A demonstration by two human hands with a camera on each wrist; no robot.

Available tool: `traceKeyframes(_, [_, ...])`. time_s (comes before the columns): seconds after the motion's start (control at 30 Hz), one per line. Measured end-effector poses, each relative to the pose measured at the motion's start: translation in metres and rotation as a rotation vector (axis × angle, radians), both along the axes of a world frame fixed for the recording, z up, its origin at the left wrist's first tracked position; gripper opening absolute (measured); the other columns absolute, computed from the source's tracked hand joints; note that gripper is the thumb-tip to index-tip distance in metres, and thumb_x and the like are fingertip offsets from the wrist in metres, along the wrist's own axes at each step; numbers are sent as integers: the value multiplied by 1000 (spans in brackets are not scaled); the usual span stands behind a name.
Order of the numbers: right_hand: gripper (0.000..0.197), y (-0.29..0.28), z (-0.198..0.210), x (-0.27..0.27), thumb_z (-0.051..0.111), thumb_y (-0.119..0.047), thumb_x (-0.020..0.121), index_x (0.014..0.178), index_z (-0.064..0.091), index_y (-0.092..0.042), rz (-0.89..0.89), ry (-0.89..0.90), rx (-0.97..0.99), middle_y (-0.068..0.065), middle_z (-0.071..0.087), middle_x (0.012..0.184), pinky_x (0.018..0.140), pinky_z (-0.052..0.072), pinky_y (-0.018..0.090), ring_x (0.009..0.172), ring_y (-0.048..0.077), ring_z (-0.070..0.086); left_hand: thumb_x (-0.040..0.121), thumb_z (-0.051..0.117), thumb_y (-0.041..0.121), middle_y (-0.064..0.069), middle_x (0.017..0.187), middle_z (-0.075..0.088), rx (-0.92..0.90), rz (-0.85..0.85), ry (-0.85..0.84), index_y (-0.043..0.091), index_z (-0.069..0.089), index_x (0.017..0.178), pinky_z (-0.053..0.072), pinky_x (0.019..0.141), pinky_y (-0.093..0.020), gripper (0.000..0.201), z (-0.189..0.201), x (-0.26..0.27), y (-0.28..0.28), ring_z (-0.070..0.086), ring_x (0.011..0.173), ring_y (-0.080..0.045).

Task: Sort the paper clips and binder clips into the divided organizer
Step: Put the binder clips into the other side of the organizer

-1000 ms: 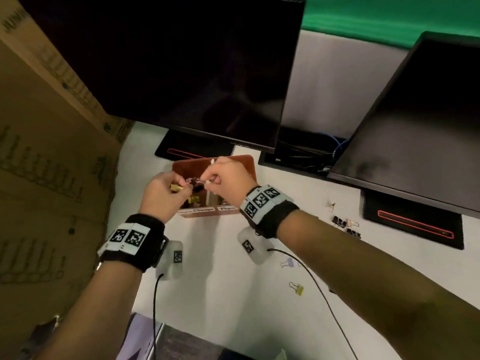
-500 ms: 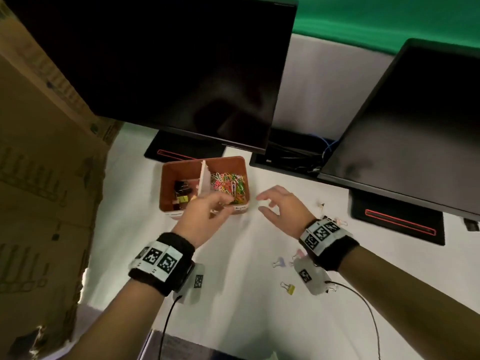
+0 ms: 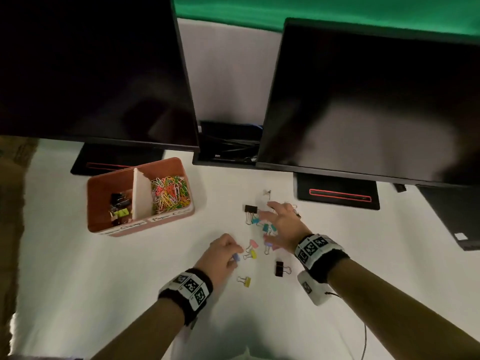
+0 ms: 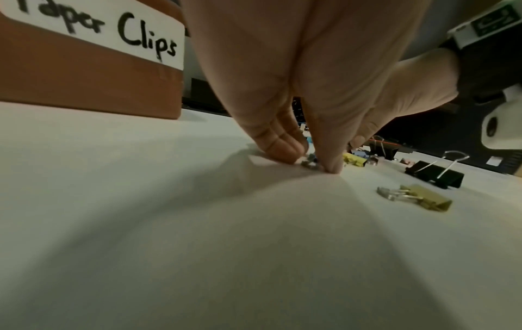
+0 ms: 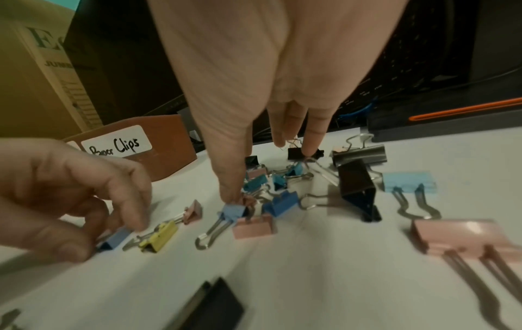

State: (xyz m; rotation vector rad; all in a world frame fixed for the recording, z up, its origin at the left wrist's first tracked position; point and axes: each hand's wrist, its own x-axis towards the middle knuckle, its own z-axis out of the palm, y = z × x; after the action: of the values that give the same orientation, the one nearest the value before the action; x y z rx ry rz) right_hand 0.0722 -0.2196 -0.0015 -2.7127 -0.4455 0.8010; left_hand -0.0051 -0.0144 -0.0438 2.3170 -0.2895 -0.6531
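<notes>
The brown divided organizer [image 3: 101,224] stands at the left; its left part holds binder clips [image 3: 120,205] and its right part coloured paper clips [image 3: 170,193]. Several loose binder clips [image 3: 259,229] lie on the white table to its right. My left hand [image 3: 237,255] pinches a small blue binder clip [image 5: 114,241] that lies on the table, beside a yellow one [image 5: 159,236]. My right hand [image 3: 267,224] is spread over the pile. Its thumb touches a light blue clip [image 5: 233,212] and a fingertip touches a black clip [image 5: 295,154].
Two dark monitors [image 3: 98,74] [image 3: 368,100] on black stands overhang the back of the table, with cables [image 3: 231,144] between them. A cardboard box [image 3: 10,203] stands at the far left. A yellow clip [image 3: 245,281] and a black clip [image 3: 280,268] lie nearer me.
Both hands left the organizer and moved right and down to the loose binder clips. My left hand has pinched the small blue clip; my right hand has spread over the pile.
</notes>
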Motion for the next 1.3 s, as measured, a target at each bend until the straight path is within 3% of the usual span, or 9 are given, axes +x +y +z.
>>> traceKeyframes(0.2, [46, 0, -5, 0, 65, -19, 83, 128, 55, -20, -9, 44, 107, 6, 46, 126, 103, 38, 37, 114, 24, 40, 82, 64, 15, 10, 88, 43, 47, 58, 7, 15, 64, 94, 43, 77, -14, 11, -1, 5, 1, 52, 78, -6])
traceKeyframes(0.3, [39, -1, -5, 1, 63, -14, 85, 124, 58, -16, 15, 47, 130, 6, 51, 120, 100, 40, 35, 111, 25, 45, 81, 64, 14, 6, 90, 44, 78, 44, 16, 15, 62, 91, 44, 78, -20, 10, 0, 10, -1, 53, 82, -12])
traceKeyframes(0.53, [30, -4, -10, -1, 58, -15, 88, 117, 63, -19, 132, -48, 115, 3, 61, 109, 91, 43, 36, 105, 25, 45, 79, 65, 7, 11, 81, 42, 30, 62, 32, 19, 58, 82, 43, 75, -19, 14, 8, 26, -5, 54, 77, -13])
traceKeyframes(0.73, [56, -12, -7, -1, 64, -42, 81, 133, 45, -29, 86, -95, 21, 2, 40, 134, 103, 38, 41, 121, 25, 39, 82, 64, 6, 7, 119, 41, -75, 133, 8, 28, 42, 133, 48, 86, -22, 59, 23, 66, -17, 58, 75, -8])
traceKeyframes(0.87, [70, -13, -10, 2, 68, -40, 78, 139, 36, -28, 125, 31, -51, 4, 28, 146, 107, 36, 42, 129, 28, 33, 84, 63, 5, 4, 141, 27, 46, 42, 20, 30, 26, 143, 48, 93, -26, 75, 19, 87, -29, 57, 78, -10])
traceKeyframes(0.97, [60, -11, -12, 3, 69, -31, 81, 135, 44, -26, 103, 40, 7, 4, 33, 139, 104, 38, 39, 121, 27, 38, 84, 62, 9, 1, 140, 30, 120, 3, 22, 25, 37, 138, 47, 92, -25, 62, 14, 92, -31, 53, 80, -10])
traceKeyframes(1.07, [46, -7, -13, 7, 67, -23, 83, 126, 53, -21, 113, 37, 79, 7, 43, 123, 97, 43, 37, 107, 26, 45, 83, 63, 11, 4, 124, 39, 148, -1, -29, 25, 51, 120, 45, 77, -22, 41, 14, 92, -30, 56, 81, -15])
traceKeyframes(1.2, [32, -5, -12, 10, 63, -24, 87, 117, 58, -18, 100, 87, 98, 8, 48, 116, 94, 45, 38, 105, 26, 48, 82, 63, 16, 3, 113, 41, 199, 19, -50, 24, 47, 104, 43, 66, -24, 29, 15, 87, -23, 55, 76, -18])
traceKeyframes(1.3, [28, -5, -11, 11, 61, -28, 88, 114, 59, -18, 85, 110, 95, 7, 48, 116, 93, 45, 35, 105, 24, 49, 83, 61, 20, -1, 108, 45, 209, 52, -18, 23, 44, 102, 47, 70, -29, 26, 15, 81, -15, 56, 78, -21])
